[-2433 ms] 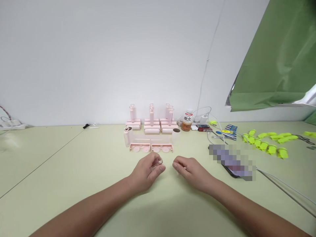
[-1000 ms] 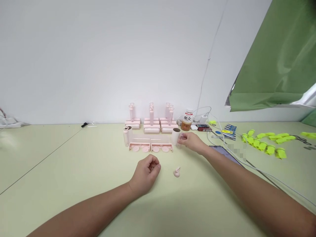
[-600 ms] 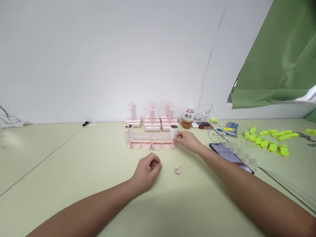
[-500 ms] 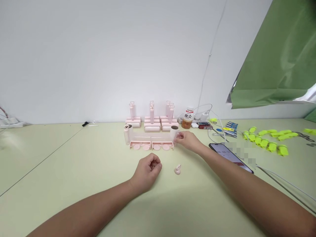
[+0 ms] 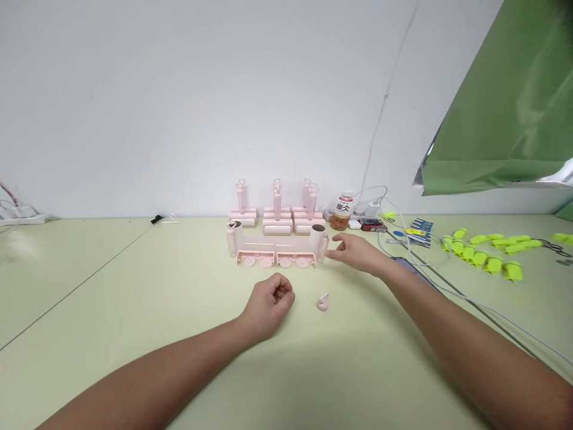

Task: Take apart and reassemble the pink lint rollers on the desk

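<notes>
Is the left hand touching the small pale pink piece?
Apart: the head view shows green tabletop between the left hand and the small pale pink piece.

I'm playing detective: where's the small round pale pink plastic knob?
In the head view, the pale pink knob is on the light green table, right of the bare left hand and nearer the camera than the right hand.

upper right: green sheet (image 5: 501, 107) | right: neon-yellow pieces (image 5: 493, 265) | right of centre: upright white-capped bottle (image 5: 342, 211), red box (image 5: 373, 227) near it | left edge: white power strip (image 5: 25, 220) | left of centre: small black item (image 5: 156, 219)
</notes>
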{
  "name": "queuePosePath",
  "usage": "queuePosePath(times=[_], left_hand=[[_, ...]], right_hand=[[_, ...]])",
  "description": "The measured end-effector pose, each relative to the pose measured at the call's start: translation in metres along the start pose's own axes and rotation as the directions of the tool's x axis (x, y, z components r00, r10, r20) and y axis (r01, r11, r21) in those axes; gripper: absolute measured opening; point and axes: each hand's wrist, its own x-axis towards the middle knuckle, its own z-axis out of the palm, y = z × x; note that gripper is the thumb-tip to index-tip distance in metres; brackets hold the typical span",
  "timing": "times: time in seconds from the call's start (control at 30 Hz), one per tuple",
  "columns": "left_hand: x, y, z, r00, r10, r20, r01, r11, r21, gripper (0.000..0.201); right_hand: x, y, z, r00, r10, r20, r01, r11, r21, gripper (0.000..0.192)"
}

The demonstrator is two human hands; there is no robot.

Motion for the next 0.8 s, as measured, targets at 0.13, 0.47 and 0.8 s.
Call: queuePosePath(times=[0.13,0.47,0.8], left_hand=[[0.001,0.000,0.001,1.000,-0.012,0.008,0.012,1.000,-0.004,0.006],[0.001,-0.002,0.001,0.999,-0.030,0.019,0.031,0.997,-0.064,0.007],[0.000,-0.002,0.002,0.999,-0.034,0.041,0.036,0.997,-0.071,0.007]], right_hand=[[-0.046,-0.004,0.006,0.974,-0.143,0.177,0.129,0.988,0.089,0.044],[-0.045,-0.014,0.004,0.962,-0.261,-0.084,0.270,0.955,0.126,0.026],[0.023,-0.024,-0.020,0.973,-0.092,-0.213,0.114,0.989,0.090,0.019]])
